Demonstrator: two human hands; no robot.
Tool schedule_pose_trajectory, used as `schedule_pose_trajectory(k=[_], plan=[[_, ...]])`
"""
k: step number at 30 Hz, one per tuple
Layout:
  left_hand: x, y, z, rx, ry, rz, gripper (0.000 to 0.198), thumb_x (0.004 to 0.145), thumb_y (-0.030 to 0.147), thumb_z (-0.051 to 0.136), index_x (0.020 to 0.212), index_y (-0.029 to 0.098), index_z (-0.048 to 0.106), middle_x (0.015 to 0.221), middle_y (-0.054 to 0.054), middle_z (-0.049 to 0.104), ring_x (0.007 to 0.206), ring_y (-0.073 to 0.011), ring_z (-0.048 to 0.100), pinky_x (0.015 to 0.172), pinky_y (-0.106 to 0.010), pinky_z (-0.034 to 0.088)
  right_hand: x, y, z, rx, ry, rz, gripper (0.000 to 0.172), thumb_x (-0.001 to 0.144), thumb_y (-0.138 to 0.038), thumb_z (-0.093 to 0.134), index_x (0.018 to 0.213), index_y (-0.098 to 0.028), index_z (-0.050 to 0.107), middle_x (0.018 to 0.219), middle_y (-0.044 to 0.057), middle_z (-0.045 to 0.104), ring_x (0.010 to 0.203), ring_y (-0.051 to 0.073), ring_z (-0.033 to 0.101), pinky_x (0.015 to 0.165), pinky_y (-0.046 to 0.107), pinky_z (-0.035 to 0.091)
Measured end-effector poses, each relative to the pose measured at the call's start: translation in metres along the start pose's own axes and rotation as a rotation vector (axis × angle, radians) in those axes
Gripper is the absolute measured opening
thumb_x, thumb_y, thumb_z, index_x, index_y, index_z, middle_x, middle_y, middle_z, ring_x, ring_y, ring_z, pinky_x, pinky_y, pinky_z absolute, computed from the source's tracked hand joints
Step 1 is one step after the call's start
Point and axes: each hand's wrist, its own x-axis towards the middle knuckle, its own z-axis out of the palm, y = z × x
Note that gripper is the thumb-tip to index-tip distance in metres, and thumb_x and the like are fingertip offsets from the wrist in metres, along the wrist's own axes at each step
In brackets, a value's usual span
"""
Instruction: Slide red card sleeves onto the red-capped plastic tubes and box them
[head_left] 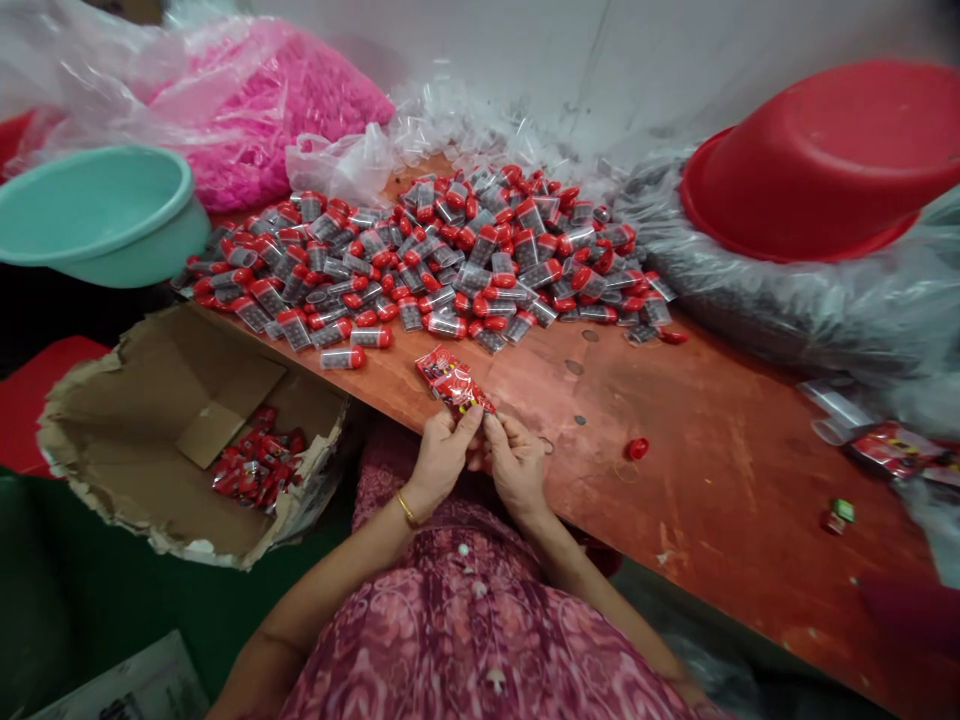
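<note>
Between my hands is a shiny red printed packet (451,380), tilted over the table's near edge. My left hand (444,448) pinches its lower end, thumb on top. My right hand (514,458) grips the same end from the other side, thumb and fingers pressed together. What the packet contains is hidden. Just beyond it spreads a big heap of small clear tubes with red caps (465,255) and dark contents. Down to the left, an open cardboard box (150,400) holds several similar red packets (259,465).
A teal basin (97,215) and a bag of pink pieces (277,100) stand at the back left. An upturned red tub (817,160) rests on plastic bags at the right. On the wooden table (697,500) lie a red cap (637,448) and a small green item (841,510).
</note>
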Motion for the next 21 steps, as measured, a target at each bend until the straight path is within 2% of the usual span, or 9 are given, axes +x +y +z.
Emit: schedule_pose_trajectory(k=[3,8,10,14,16,18,20,21], plan=[[0.001,0.006,0.000,-0.022,0.009,-0.005,0.045,0.064,0.057,0.068,0.072,0.014,0.058,0.045,0.007,0.045,0.034,-0.0044,0.039,0.034,-0.018,0.031,0.004,0.003,-0.003,0.010,-0.069,0.043,0.042,0.072,-0.060,0.058,0.069,-0.018,0.060,0.051,-0.003,0.059,0.034,0.007,0.050,0.034,0.018,0.039],[0.007,0.022,-0.007,-0.148,0.067,-0.027,0.052,0.056,0.053,0.076,0.087,0.015,0.059,0.068,-0.002,0.067,0.052,-0.0114,0.058,0.046,-0.021,0.042,0.011,0.002,-0.014,0.012,-0.347,0.076,0.041,0.069,-0.058,0.063,0.064,-0.017,0.062,0.054,-0.001,0.063,0.037,0.007,0.052,0.039,0.019,0.042],[0.007,0.022,-0.008,-0.168,0.064,-0.050,0.054,0.053,0.051,0.078,0.088,0.015,0.059,0.072,-0.004,0.069,0.060,-0.0152,0.063,0.049,-0.023,0.044,0.014,0.000,-0.015,0.010,-0.358,0.083,0.040,0.068,-0.056,0.065,0.062,-0.017,0.062,0.054,-0.001,0.063,0.037,0.008,0.052,0.039,0.019,0.042],[0.006,0.018,-0.010,-0.182,0.061,-0.028,0.051,0.055,0.049,0.078,0.087,0.015,0.060,0.077,-0.005,0.071,0.074,-0.0197,0.067,0.062,-0.028,0.051,0.019,0.005,-0.004,-0.027,-0.274,0.105,0.041,0.064,-0.054,0.068,0.051,-0.017,0.056,0.044,-0.002,0.057,0.035,0.008,0.049,0.036,0.019,0.038],[0.006,0.019,-0.013,-0.164,0.067,0.006,0.047,0.057,0.048,0.077,0.085,0.015,0.061,0.077,-0.006,0.071,0.079,-0.0213,0.067,0.069,-0.031,0.052,0.023,0.008,0.006,-0.079,-0.239,0.057,0.044,0.064,-0.055,0.067,0.047,-0.017,0.053,0.039,-0.003,0.052,0.033,0.007,0.044,0.035,0.019,0.035],[0.007,0.023,-0.022,-0.128,0.092,0.042,0.043,0.058,0.047,0.076,0.083,0.015,0.062,0.077,-0.006,0.071,0.080,-0.0219,0.067,0.072,-0.033,0.052,0.032,0.008,0.013,-0.175,-0.282,-0.036,0.045,0.066,-0.055,0.066,0.046,-0.017,0.053,0.039,-0.004,0.050,0.036,0.007,0.042,0.036,0.019,0.034],[0.008,0.030,-0.043,-0.061,0.159,0.080,0.040,0.061,0.047,0.075,0.082,0.016,0.062,0.078,-0.006,0.071,0.080,-0.0216,0.067,0.075,-0.034,0.051,0.050,0.001,0.012,-0.332,-0.377,-0.179,0.040,0.070,-0.054,0.063,0.054,-0.017,0.060,0.047,-0.003,0.056,0.043,0.008,0.047,0.043,0.020,0.038],[0.007,0.034,-0.060,-0.016,0.217,0.102,0.039,0.062,0.047,0.074,0.083,0.016,0.062,0.079,-0.005,0.071,0.081,-0.0212,0.066,0.077,-0.034,0.051,0.064,-0.005,0.009,-0.438,-0.397,-0.267,0.036,0.073,-0.053,0.061,0.062,-0.018,0.064,0.054,-0.002,0.060,0.049,0.010,0.051,0.049,0.022,0.041]])
